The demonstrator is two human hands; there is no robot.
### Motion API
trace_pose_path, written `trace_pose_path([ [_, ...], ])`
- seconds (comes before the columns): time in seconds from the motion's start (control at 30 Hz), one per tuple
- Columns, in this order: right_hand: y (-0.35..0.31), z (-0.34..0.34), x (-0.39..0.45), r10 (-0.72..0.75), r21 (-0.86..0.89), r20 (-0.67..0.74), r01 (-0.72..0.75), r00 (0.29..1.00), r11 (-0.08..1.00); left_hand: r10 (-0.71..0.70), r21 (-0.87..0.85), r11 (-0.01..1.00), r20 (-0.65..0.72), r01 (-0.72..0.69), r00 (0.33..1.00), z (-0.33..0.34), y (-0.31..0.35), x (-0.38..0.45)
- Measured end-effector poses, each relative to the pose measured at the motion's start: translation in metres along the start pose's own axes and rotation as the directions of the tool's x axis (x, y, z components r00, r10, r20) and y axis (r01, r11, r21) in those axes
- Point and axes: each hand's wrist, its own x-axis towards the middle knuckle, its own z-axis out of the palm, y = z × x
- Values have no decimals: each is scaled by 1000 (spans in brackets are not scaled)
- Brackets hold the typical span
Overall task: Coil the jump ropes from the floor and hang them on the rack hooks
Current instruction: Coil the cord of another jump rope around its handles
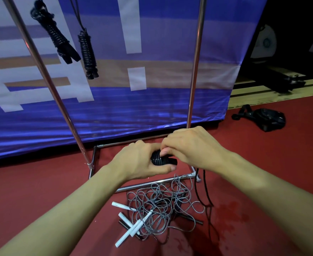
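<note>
My left hand (142,159) grips a black jump rope bundle (161,159), its cord wound in tight turns round the handles. My right hand (187,145) pinches the cord at the top of that bundle. Loose black cord (205,191) trails from under my right hand down to the floor. A tangle of grey jump ropes (161,206) with white handles (131,228) lies on the red floor below my hands. Two coiled black ropes (58,36) (88,52) hang at the upper left of the chrome rack (194,71).
The rack's base bars (152,183) run across the floor just beyond the grey tangle. A blue banner (133,108) stands behind the rack. A black strapped device (262,119) lies on the floor at right, near wooden boards (262,89).
</note>
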Motion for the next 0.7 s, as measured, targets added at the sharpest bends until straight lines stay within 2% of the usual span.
trace_pose_path([
  [0.1,-4,0,1,31,54,38,-33,999,998,19,-1,1000,55,-19,998,3,3,0],
  [0.27,10,1,-1,134,152,103,-149,986,977,55,-26,998,12,-55,998,5,-1,-1],
  [0.33,16,3,-3,187,222,162,-221,969,950,90,-42,995,46,-88,995,3,0,-2],
  [0.43,23,4,-3,176,486,367,-350,913,801,169,-100,983,144,-156,975,-2,6,-6],
  [0.53,29,6,-5,92,618,496,-426,863,661,201,-202,966,195,-161,960,-8,15,-9],
  [0.63,29,8,-6,98,686,558,-525,824,504,208,-304,942,198,-142,958,-17,18,-11],
  [0.7,33,7,-9,131,707,547,-540,827,457,211,-339,931,187,-139,959,-22,18,-13],
])
